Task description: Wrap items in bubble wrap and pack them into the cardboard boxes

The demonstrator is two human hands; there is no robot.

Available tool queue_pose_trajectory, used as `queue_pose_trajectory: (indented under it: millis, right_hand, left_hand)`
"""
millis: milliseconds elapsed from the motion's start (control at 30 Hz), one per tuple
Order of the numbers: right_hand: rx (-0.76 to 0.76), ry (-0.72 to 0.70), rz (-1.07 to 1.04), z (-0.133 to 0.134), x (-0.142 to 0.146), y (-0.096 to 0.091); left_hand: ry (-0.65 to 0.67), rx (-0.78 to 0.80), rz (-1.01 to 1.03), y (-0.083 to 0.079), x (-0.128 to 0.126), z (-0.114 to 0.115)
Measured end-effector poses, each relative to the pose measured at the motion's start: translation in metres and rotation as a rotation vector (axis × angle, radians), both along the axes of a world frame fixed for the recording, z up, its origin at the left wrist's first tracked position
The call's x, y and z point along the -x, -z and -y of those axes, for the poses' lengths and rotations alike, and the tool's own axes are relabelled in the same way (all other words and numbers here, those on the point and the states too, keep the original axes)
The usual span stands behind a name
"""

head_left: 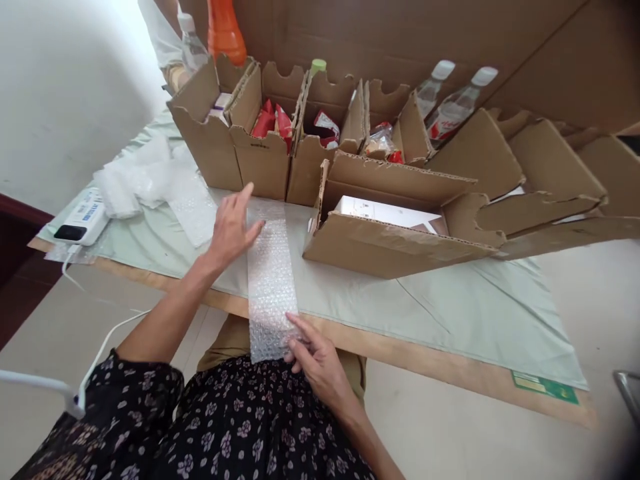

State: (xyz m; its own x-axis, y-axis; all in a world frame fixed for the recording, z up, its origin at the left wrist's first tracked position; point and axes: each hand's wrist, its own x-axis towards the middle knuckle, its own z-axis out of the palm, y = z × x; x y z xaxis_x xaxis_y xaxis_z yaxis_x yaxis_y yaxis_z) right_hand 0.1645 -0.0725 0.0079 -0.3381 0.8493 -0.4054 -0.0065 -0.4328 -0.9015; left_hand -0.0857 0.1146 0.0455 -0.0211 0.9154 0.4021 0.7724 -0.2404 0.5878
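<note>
A strip of clear bubble wrap (273, 267) lies lengthwise on the cloth, its near end reaching past the table edge to my lap. My left hand (231, 227) is open beside the strip's far left edge, fingers spread and thumb over the wrap. At the near right edge, my right hand (317, 363) grips the bubble wrap, with index finger and thumb on its upper side; the other fingers are partly hidden. More crumpled bubble wrap (193, 207) lies left of my left hand.
Cardboard bins (265, 163) with packets stand along the back. A nearer cardboard box (400, 247) holds a white box (390, 212). Clear bottles (455, 110) and an orange bottle (225, 33) stand behind. A white device (83, 217) with a cable sits left. Another person's hand (176, 77) is at back left.
</note>
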Motion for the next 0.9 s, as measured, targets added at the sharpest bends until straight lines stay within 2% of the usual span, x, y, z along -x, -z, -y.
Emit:
queue_pose_trajectory:
  millis: [33,133,200,267,333,433,467,533,567,633,733,800,900]
  right_hand:
    - [0.016,-0.012,-0.023,0.0,0.0,-0.001]
    - [0.041,0.0,-0.114,-0.005,-0.002,-0.009]
    - [0.039,0.02,-0.204,-0.017,0.001,-0.017]
    - [0.029,0.04,-0.299,-0.037,0.009,-0.023]
    - [0.028,0.06,-0.361,-0.06,0.021,-0.023]
    - [0.023,0.104,-0.358,-0.086,0.034,-0.014]
    - [0.009,0.113,-0.326,-0.089,0.035,-0.011]
    - [-0.079,0.107,-0.21,-0.089,0.03,-0.006]
    - [-0.166,0.099,-0.117,-0.086,0.026,-0.004]
    - [-0.435,0.062,0.131,-0.079,0.016,-0.001]
    - [-0.852,-0.087,0.513,-0.077,0.009,0.003]
    - [-0.993,-0.224,0.668,-0.083,0.012,0.008]
    - [-1.064,-0.314,0.761,-0.093,0.019,0.011]
  left_hand:
    - [0.103,0.033,0.047,0.003,0.002,0.019]
    - [0.411,0.304,0.295,0.008,0.018,0.085]
    - [0.521,0.453,0.492,0.012,0.029,0.12]
    - [0.542,0.524,0.614,0.016,0.033,0.137]
    - [0.419,0.526,0.607,0.021,0.027,0.139]
    - [0.116,0.453,0.444,0.029,0.009,0.123]
    - [0.05,0.43,0.387,0.03,0.003,0.117]
    - [0.001,0.409,0.281,0.033,-0.003,0.108]
    - [-0.006,0.407,0.231,0.033,-0.005,0.105]
    - [-0.017,0.397,0.139,0.034,-0.006,0.105]
    - [-0.036,0.351,0.041,0.037,-0.007,0.109]
    - [-0.05,0.323,-0.002,0.038,-0.008,0.112]
    - [-0.069,0.214,-0.048,0.036,-0.007,0.119]
